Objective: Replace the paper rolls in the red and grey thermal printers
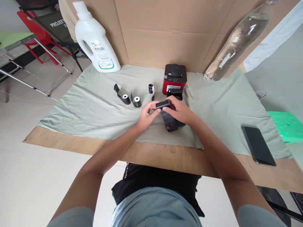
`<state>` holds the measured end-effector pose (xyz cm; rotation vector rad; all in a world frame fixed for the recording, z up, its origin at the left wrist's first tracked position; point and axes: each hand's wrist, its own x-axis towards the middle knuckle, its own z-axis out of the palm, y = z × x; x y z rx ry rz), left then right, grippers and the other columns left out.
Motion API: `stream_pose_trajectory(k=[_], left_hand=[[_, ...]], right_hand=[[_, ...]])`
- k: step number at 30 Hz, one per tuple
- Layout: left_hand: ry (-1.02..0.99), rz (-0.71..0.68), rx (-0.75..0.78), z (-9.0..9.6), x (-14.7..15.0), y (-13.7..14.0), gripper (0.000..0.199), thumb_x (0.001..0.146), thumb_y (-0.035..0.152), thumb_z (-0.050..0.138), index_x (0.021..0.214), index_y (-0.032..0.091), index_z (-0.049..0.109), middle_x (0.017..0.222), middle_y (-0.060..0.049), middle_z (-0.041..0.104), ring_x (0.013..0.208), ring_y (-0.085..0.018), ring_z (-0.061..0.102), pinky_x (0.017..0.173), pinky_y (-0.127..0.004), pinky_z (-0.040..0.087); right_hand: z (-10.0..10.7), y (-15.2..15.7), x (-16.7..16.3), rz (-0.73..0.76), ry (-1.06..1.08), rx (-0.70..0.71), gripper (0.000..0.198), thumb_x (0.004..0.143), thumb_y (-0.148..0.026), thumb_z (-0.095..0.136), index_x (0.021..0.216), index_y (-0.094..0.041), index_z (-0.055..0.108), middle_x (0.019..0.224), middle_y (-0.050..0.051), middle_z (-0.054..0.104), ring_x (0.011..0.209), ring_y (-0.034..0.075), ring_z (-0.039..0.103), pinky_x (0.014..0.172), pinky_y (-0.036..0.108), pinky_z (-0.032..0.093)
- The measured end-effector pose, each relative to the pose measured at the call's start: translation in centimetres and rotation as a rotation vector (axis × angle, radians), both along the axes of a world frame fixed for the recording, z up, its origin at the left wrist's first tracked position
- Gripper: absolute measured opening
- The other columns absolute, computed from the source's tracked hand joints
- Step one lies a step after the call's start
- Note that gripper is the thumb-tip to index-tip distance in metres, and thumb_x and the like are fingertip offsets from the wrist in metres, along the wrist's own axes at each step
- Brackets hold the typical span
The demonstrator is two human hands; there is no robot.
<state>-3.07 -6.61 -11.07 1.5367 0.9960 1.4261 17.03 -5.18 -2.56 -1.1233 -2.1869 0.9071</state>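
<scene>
Between my two hands, above the cloth, is a black paper roll (163,104) lying sideways. The fingers of my left hand (148,114) close on its left end. My right hand (178,108) grips the right end, thumb in front. A dark strip (169,121) shows just below the roll; whether it joins the roll I cannot tell. Behind my right hand is a black device (175,93), mostly hidden. Beyond it stands a red and black receipt printer (174,78). Left of my hands, black paper rolls with white cores (125,99) and another roll (151,89) stand on the cloth.
A greenish cloth (94,116) covers the wooden table (146,154). Cardboard (165,41) rises at the back. A white detergent bottle (98,47) stands back left, a large water bottle (236,44) back right. A phone (258,145) lies at the right edge.
</scene>
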Motion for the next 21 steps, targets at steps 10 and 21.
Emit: stream_pose_trajectory(k=[10, 21], left_hand=[[-0.071, -0.020, -0.013, 0.0, 0.0, 0.2, 0.052, 0.085, 0.059, 0.079, 0.121, 0.022, 0.068, 0.091, -0.002, 0.071, 0.082, -0.015, 0.066, 0.082, -0.028, 0.054], [-0.199, -0.031, -0.089, -0.1, 0.4, -0.2, 0.058, 0.085, 0.058, 0.080, 0.127, 0.024, 0.061, 0.125, -0.007, 0.068, 0.080, -0.011, 0.071, 0.077, -0.025, 0.059]], right_hand=[[-1.6, 0.4, -1.0, 0.021, 0.335, -0.127, 0.020, 0.089, -0.034, 0.067, 0.104, -0.023, 0.060, 0.090, 0.001, 0.063, 0.080, 0.018, 0.058, 0.074, 0.033, 0.045], [-1.8, 0.1, -1.1, -0.118, 0.323, -0.042, 0.021, 0.090, -0.034, 0.066, 0.107, -0.022, 0.064, 0.082, -0.001, 0.059, 0.068, 0.014, 0.050, 0.068, 0.031, 0.043]])
